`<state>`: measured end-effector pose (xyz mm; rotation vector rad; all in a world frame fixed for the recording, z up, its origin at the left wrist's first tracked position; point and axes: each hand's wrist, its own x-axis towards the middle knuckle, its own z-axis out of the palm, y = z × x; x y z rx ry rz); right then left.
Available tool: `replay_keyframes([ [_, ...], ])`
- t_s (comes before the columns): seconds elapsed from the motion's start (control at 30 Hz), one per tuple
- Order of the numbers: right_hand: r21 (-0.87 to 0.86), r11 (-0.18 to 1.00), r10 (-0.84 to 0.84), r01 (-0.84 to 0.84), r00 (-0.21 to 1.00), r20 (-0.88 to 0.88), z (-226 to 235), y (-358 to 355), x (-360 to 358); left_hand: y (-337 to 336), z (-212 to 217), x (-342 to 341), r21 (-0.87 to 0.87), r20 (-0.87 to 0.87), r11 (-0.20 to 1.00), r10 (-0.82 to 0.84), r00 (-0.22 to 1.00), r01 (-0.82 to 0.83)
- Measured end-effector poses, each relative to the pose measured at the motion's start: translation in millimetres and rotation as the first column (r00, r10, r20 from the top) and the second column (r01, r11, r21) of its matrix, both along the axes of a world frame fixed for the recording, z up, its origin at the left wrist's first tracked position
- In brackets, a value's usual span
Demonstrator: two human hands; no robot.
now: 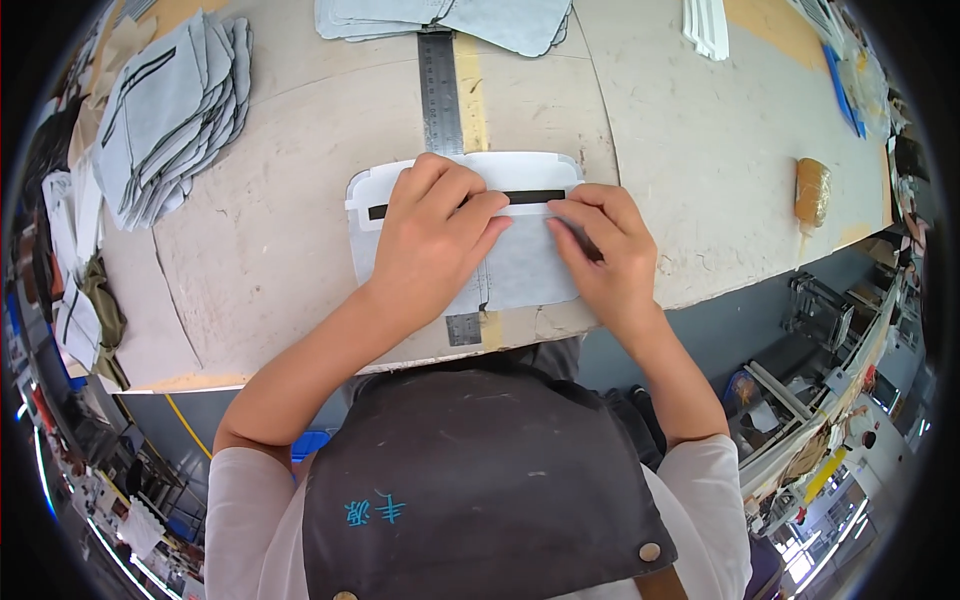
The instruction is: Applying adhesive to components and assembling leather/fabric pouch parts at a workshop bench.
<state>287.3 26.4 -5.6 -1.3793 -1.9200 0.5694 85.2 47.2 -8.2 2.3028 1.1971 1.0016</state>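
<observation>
A light grey panel [530,265] lies flat in front of me, with a white strip along its far edge. Set in this white strip [500,165] is a long, narrow black band [535,197]. My left hand [430,235] rests over the panel's left part, its fingers bent and its thumb and forefinger pinching at the strip's lower edge. At the band's right end, my right hand [610,245] has curled fingers, with forefinger and thumb tips at the same edge. Part of the band and panel is hidden under my left hand.
A metal ruler [440,95] runs under the panel beside yellow tape [470,90]. Stacked grey panels [175,110] lie at the left, and more grey pieces [500,20] at the far edge. White strips [706,28] and an amber bottle [812,192] are on the right.
</observation>
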Motion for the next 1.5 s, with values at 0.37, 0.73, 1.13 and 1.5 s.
replay_keyframes([
  [0.37, 0.234, 0.964, 0.079, -0.128, 0.975, 0.206, -6.4, -2.8, 2.9, 1.6, -4.4, 6.6, 0.019, 0.004, 1.0, -0.002, 1.0, 0.002],
  [0.73, 0.062, 0.99, 0.122, -0.126, 0.99, 0.072, 10.4, -0.1, -11.9, -20.0, 7.4, -52.6, -0.098, -0.042, 0.978, 0.182, 0.982, -0.186],
  [1.13, 0.101, 0.972, 0.207, -0.214, 0.975, 0.076, -1.3, -3.0, -35.8, -21.2, 1.4, -65.8, -0.112, 0.002, 0.973, 0.201, 0.98, -0.2],
  [1.5, 0.164, 0.957, 0.198, -0.241, 0.95, 0.243, -4.1, -5.3, -40.6, -20.6, 7.1, -63.8, -0.143, -0.091, 0.973, 0.168, 0.981, -0.18],
])
